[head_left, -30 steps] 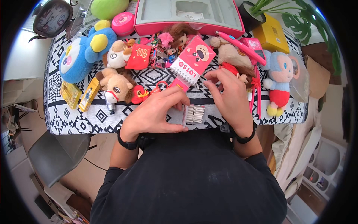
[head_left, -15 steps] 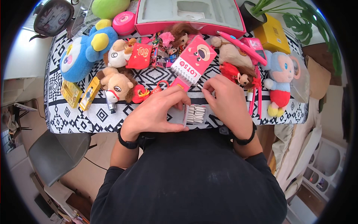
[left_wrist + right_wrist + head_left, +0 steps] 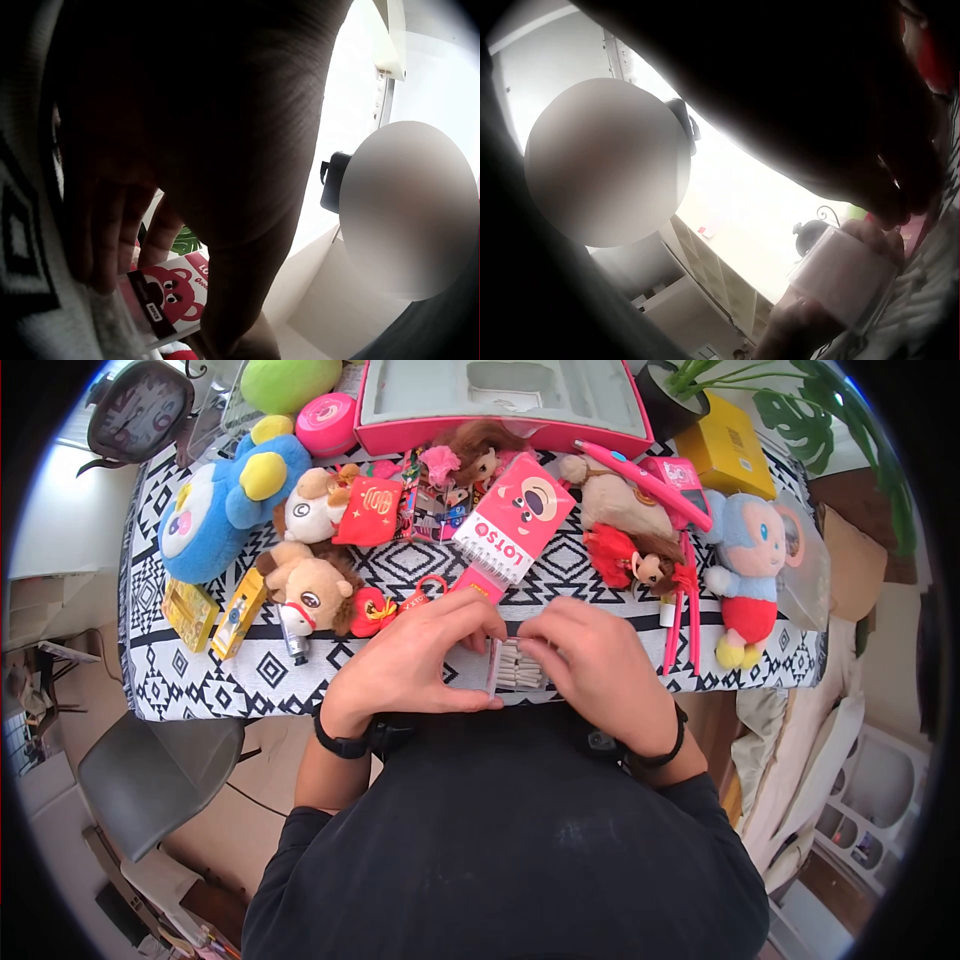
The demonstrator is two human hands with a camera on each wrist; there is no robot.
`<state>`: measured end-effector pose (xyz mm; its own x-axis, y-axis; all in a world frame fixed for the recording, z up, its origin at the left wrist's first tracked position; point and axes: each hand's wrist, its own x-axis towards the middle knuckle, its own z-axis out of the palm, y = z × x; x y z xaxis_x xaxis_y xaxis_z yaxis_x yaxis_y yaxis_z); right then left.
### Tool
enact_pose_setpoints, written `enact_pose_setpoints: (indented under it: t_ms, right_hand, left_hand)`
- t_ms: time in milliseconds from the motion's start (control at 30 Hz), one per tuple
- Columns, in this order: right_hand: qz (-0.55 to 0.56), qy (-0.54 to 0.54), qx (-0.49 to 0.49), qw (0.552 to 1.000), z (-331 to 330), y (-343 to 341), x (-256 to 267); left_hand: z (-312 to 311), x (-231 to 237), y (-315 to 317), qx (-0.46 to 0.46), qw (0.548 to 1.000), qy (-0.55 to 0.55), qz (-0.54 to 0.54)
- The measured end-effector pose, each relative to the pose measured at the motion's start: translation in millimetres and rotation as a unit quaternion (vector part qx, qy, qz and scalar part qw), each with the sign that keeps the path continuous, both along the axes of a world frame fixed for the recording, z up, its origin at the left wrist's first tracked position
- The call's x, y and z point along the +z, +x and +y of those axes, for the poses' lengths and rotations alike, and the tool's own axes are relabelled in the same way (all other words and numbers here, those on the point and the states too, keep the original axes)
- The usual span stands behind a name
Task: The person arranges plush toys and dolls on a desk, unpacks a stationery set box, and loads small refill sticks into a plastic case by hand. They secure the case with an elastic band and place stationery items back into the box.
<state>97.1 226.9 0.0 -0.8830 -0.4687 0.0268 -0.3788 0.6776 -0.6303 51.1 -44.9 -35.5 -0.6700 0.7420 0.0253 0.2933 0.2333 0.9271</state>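
Just in front of the body, my left hand (image 3: pixel 425 657) grips a clear plastic box by its upright lid, thumb at the near end and fingers at the far end. A pink bear label (image 3: pixel 174 296) faces the palm in the left wrist view. The box holds rows of small white sticks (image 3: pixel 518 672), seen from the right as a white pile (image 3: pixel 915 307). My right hand (image 3: pixel 598 668) is over the box's far right part, thumb and fingertips pinched together. A thin white sliver (image 3: pixel 889 171) shows between those fingers in the right wrist view, and the hand hides part of the box.
Beyond the hands lie a Lotso notepad (image 3: pixel 515 515), a plush horse (image 3: pixel 312 588), a doll in red (image 3: pixel 628 565) and pink sticks (image 3: pixel 682 620). A blue plush (image 3: pixel 205 520) is left, another plush (image 3: pixel 750 560) right. A pink box (image 3: pixel 500 440) stands behind.
My right hand first held a small white stick out beyond the box, near the notepad, then came down and left onto the box. My left hand keeps its grip on the lid.
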Motion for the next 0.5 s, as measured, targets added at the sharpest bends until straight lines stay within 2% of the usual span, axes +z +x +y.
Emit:
enact_pose_setpoints:
  t_ms: [67, 133, 200, 233, 400, 500]
  right_hand:
    - [0.063, -0.022, -0.034, 0.997, 8.6, -13.3, -7.6]
    - [0.043, 0.028, -0.028, 0.998, 15.1, -23.7, -16.2]
    - [0.112, -0.017, 0.009, 0.994, 12.0, -32.6, -19.3]
    - [0.074, -0.007, 0.016, 0.997, 12.1, -34.2, -13.8]
    - [0.067, -0.036, 0.006, 0.997, 5.1, -28.2, -17.4]
    - [0.075, -0.037, -0.053, 0.995, 6.4, -16.6, -10.7]
  left_hand:
    - [3.1, 0.1, -2.3, -0.012, 1.0, 0.013, 0.003]
    - [2.5, 2.8, -3.4, -0.015, 0.998, -0.001, 0.061]
    - [4.9, 2.2, -2.4, -0.015, 0.998, 0.005, 0.053]
    - [4.7, 1.4, -2.3, -0.014, 0.999, 0.006, 0.048]
    - [1.7, -1.8, -1.4, -0.007, 0.999, 0.017, 0.031]
    - [1.4, -1.0, -1.9, -0.008, 1.0, 0.015, 0.019]
